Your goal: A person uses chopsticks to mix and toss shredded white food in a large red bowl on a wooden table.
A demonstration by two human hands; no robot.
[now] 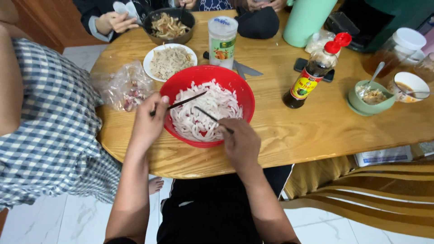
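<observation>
While the red bowl (239, 97) sits near the front edge of the round wooden worktop (294, 131), one dark chopstick is gripped in each closed hand. The left hand (147, 122) is placed at the bowl's left rim, the right hand (242, 144) at its near rim. Both sticks are pointed inward, into the white noodles (203, 113), with their tips close together.
</observation>
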